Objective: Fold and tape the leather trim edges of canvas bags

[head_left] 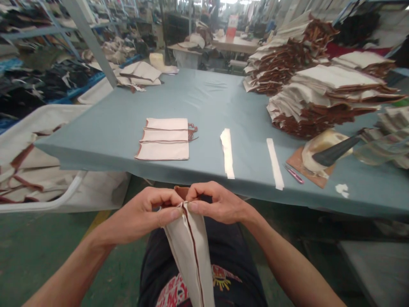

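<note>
A cream cloth bag (pixel 191 251) with brown trim hangs down in front of my lap, below the table edge. My left hand (pixel 147 215) pinches its top edge from the left, fingers closed on the cloth. My right hand (pixel 217 202) grips the same top edge from the right, thumb pressed against the seam. The two hands touch at the bag's mouth. On the blue-grey table (pixel 211 98) ahead lies a small overlapping pile of three folded cream bags (pixel 164 139).
Two white tape strips (pixel 227 152) (pixel 275 163) lie on the table, with a pink pen (pixel 294 174) beside them. Tall stacks of cream and brown bags (pixel 322 91) fill the right side. A dark-handled tool on a board (pixel 329 154) sits near them. A white bin of bags (pixel 38 170) stands at left.
</note>
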The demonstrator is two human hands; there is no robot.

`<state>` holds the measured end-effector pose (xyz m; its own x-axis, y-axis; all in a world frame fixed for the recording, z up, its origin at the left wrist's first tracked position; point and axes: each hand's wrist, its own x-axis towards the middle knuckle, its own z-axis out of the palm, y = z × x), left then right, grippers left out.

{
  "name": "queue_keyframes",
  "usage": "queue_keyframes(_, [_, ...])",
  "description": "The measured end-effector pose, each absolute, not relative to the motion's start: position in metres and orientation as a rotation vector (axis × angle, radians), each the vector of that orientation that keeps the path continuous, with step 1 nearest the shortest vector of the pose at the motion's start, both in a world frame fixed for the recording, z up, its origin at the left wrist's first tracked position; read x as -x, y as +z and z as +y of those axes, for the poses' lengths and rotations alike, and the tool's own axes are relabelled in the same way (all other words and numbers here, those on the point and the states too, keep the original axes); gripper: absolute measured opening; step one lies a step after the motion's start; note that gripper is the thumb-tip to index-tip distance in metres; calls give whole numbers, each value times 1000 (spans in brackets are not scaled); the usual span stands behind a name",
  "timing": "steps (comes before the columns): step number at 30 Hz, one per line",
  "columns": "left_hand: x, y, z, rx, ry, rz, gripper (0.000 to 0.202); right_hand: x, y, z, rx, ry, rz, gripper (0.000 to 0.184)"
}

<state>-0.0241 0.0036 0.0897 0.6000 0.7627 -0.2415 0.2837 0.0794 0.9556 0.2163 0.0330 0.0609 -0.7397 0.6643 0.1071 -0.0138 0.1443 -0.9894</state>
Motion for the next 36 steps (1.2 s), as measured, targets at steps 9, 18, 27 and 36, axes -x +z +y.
queue_keyframes(9, [29, 103, 29, -1668, 226, 860, 54, -226, 55, 31, 718, 1727, -1731, 38])
queue_keyframes(18, [23, 100, 45, -1494, 114, 808, 46, -236, 16, 53, 1068, 1424, -1709, 33])
queue_keyframes(27, [17, 92, 39, -1170, 255, 1054, 34, -217, 44, 11, 1364, 1060, -1737, 29])
queue_keyframes(36, [14, 72, 40, -905, 415, 1185, 23, -167, 39, -29, 1504, 790, -1925, 12])
